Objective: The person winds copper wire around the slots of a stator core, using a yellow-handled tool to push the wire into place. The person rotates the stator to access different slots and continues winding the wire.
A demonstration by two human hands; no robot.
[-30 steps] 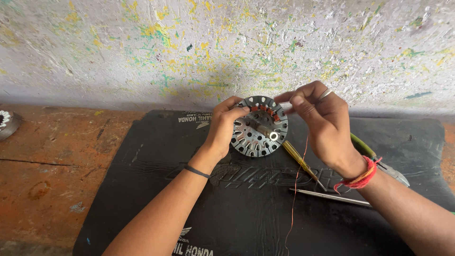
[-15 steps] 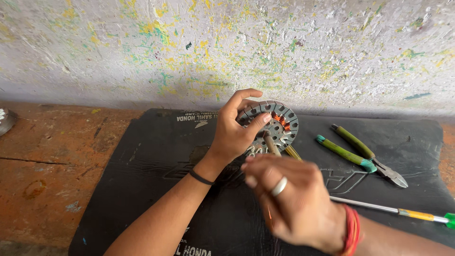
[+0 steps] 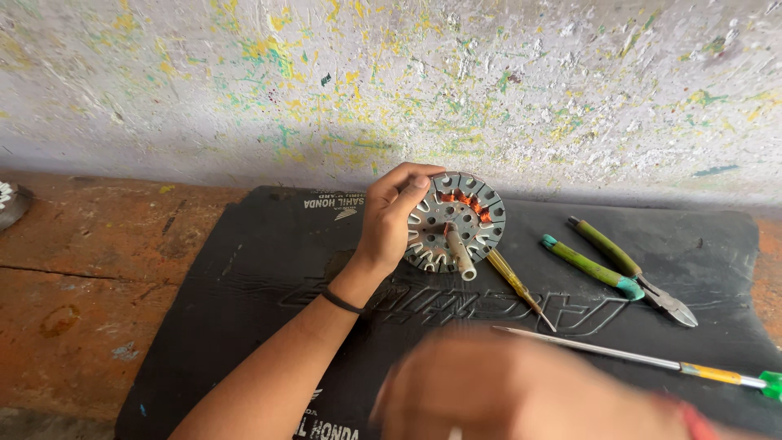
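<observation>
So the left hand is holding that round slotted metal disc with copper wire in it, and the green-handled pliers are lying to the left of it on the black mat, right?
Not quite. The left hand does hold the round metal disc on the black mat, but the head view shows the green-handled pliers lying to the right of it, not the left.

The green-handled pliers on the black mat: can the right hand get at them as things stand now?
Probably yes. The pliers lie uncovered on the mat, right of the stator. The blurred right hand is near, with only a long screwdriver lying flat between them.
</observation>
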